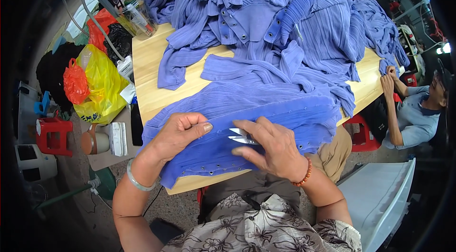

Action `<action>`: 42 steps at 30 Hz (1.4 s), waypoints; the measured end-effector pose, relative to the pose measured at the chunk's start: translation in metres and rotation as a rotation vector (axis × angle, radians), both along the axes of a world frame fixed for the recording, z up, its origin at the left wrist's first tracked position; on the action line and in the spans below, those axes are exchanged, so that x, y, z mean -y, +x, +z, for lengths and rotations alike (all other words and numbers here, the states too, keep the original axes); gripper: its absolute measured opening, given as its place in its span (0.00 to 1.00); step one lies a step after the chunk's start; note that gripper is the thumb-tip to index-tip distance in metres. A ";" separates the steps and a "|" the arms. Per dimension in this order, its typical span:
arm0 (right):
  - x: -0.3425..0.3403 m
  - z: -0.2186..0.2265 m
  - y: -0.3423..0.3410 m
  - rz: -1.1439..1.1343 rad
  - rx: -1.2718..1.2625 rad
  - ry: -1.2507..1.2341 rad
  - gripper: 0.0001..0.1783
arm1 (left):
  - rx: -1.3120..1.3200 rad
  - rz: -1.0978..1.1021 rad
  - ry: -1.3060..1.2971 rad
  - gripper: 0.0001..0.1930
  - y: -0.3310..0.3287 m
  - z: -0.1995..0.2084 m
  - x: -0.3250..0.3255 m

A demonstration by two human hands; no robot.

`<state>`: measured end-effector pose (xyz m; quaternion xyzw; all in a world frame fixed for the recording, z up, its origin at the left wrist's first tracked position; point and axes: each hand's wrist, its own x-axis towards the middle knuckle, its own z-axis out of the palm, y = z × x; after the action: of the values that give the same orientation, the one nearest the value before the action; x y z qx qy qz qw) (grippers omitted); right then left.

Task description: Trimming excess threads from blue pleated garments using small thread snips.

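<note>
A blue-violet ribbed garment (223,128) lies spread across the near edge of the wooden table, with metal eyelets along its lower border. My left hand (178,133) pinches the garment's smooth band between thumb and fingers. In my right hand (273,145) sits a small pair of thread snips (243,136), blades parted and pointing left, just above the cloth. Most of the snips' body is hidden under the fingers. A pale bangle rings my left wrist and a beaded bracelet my right.
More blue-violet garments (266,19) are heaped over the far side of the table (152,64). Plastic bags (102,83), a red stool (53,136) and a lidded jar (95,142) stand to the left. At right, a co-worker (418,109) handles similar cloth; a pale grey bin (380,199) is nearer.
</note>
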<state>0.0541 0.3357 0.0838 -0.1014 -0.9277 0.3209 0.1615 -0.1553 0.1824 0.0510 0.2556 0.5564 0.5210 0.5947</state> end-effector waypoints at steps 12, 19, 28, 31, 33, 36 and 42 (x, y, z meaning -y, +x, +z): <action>-0.009 -0.025 -0.016 0.077 -0.131 -0.069 0.24 | 0.041 -0.039 0.007 0.06 0.003 0.001 0.000; -0.011 -0.033 -0.020 0.114 -0.136 -0.039 0.22 | 0.044 -0.046 -0.001 0.07 -0.001 0.002 0.003; -0.016 -0.032 -0.002 0.017 -0.187 0.054 0.18 | -0.175 -0.059 -0.035 0.05 0.001 -0.012 -0.011; -0.005 -0.045 -0.020 0.083 -0.223 -0.014 0.18 | -0.145 0.026 -0.059 0.04 -0.010 -0.010 0.012; -0.001 -0.061 -0.024 0.079 -0.289 -0.108 0.19 | -0.146 0.087 -0.037 0.03 -0.008 -0.023 0.019; -0.013 -0.053 -0.013 -0.021 -0.179 -0.384 0.21 | -0.288 0.097 0.035 0.04 -0.003 -0.051 0.010; -0.029 -0.073 -0.023 -0.113 -0.206 -0.502 0.25 | -0.656 0.197 0.178 0.04 0.028 -0.059 0.002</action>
<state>0.0308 0.3644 0.0110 -0.1568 -0.7907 0.5400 0.2422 -0.1276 0.1808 -0.0080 0.4051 0.6922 0.5125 0.3068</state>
